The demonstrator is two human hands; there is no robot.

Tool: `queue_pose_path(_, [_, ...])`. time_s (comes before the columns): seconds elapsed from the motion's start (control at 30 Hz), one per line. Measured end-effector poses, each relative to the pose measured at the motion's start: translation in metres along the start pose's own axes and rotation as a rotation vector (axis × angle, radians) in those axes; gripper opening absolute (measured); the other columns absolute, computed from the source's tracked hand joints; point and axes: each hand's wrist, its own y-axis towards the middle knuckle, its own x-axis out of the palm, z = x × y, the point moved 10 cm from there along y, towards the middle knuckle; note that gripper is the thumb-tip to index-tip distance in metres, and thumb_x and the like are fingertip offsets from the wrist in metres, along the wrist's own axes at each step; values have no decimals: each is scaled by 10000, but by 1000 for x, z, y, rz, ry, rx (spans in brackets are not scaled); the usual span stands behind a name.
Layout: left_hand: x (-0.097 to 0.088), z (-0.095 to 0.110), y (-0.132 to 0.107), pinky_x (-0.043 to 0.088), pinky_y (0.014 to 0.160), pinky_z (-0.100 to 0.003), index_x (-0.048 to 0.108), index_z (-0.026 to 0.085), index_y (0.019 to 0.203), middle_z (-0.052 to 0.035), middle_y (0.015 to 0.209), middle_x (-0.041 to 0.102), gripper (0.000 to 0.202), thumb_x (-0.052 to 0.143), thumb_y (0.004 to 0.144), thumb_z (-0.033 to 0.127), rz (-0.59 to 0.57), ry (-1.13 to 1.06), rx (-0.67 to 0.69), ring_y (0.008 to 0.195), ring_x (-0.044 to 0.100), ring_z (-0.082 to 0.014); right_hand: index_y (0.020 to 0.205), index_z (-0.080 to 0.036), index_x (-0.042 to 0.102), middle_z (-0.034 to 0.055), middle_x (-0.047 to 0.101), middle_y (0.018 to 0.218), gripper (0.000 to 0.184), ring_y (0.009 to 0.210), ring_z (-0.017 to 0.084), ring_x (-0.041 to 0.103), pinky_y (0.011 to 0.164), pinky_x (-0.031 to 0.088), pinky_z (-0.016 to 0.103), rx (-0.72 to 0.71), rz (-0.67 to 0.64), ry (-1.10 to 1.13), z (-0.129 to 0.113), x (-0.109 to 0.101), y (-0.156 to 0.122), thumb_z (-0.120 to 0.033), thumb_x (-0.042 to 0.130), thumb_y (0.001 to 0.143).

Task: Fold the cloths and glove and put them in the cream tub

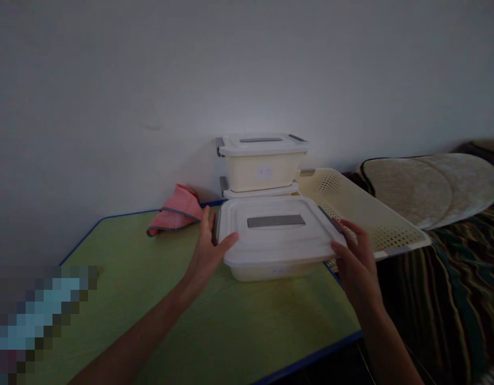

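Right of the green table (122,289) spreads a striped blanket (467,283), with a cream basket (359,206) along the table's right edge. Two stacked boxes (266,168) stand at the table's back edge. The lidded box (279,240) is over the table's right half; whether its base touches down is hard to tell. A pink cloth (176,208) lies near the table's back edge, left of centre. The left hand (210,246) is clamped on one end of that box, thumb over the lid; the right hand (357,262) grips the other end likewise. A good hold here is level, with even pressure from both sides and firm support at the ends. Fingertips should avoid prying the grey latch (330,219), since a loosened lid could shift.
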Motion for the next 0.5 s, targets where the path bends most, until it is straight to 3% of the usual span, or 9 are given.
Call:
queue_pose_path(0.13, [2, 2, -2, 198, 1106, -427, -9, 195, 1425, -163, 1501, 138, 1191, 778, 540, 318, -35, 51, -7, 1372, 183, -276, 1056, -282, 479, 48, 529, 1237, 402, 1174, 235, 478, 987, 365, 408, -25, 3, 10, -2, 2, 0, -280, 638, 686])
queue_pose_path(0.3, [4, 9, -4, 158, 1114, -431, 9, 198, 1434, -152, 1511, 108, 1137, 754, 587, 336, -64, 135, 38, 1387, 117, -272, 1031, -277, 470, 43, 507, 1253, 412, 1237, 245, 415, 1051, 281, 439, -2, 21, 78, -1, 3, -1, -276, 650, 661])
queue_pose_path(0.5, [0, 12, -3, 192, 1110, -427, 104, 183, 1436, -135, 1508, 145, 1055, 739, 615, 368, -59, 230, 63, 1383, 136, -281, 1024, -282, 459, 44, 477, 1277, 402, 1274, 262, 367, 1073, 241, 470, 4, 23, 60, 0, 1, 0, -269, 637, 664])
